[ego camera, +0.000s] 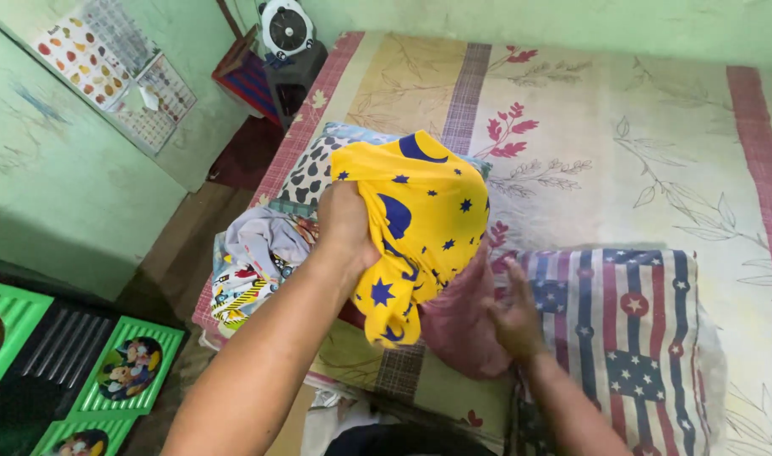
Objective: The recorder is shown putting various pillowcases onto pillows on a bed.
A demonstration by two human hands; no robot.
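Yellow cloth bunched in my fist over the bed's left edge.

My left hand (345, 226) is clenched on the yellow cloth with blue moons and stars (420, 219), lifted above the bed (656, 143) near its left edge. My right hand (514, 314) lies open, fingers apart, between a pink cloth (460, 325) and the striped, starred pillow (631, 338) at the near edge. Printed clothes (255, 262) are heaped just left. Farther off, a picture chart (107, 67) hangs on the green wall, a small fan (286, 27) at the bed's far-left corner.

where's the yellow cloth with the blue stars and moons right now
The yellow cloth is bunched in the left hand, raised over the bed's near-left side, above a pink cloth beside the striped pillow.
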